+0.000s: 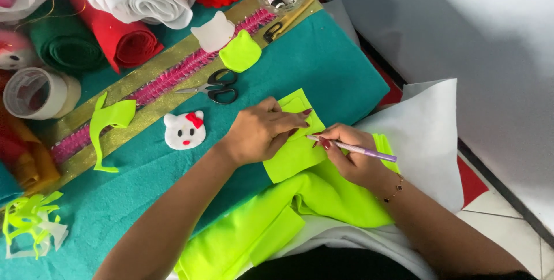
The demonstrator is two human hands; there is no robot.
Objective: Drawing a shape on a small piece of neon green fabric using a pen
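Note:
My left hand [262,133] presses flat on a neon green felt sheet [294,156] that lies on the teal cloth [340,66]. A small piece, apparently a template, sits under its fingers. My right hand [355,156] holds a purple pen [369,152], its tip touching the felt beside my left fingertips. More of the green felt [259,228] folds down toward my lap.
Black-handled scissors [216,86] lie just beyond my left hand. A white cat face with a red bow [184,131] sits to the left. Cut cat shapes, white [212,33] and green [240,53], rest on a gold and pink ribbon band [150,86]. Felt rolls [135,40] are stacked at top left.

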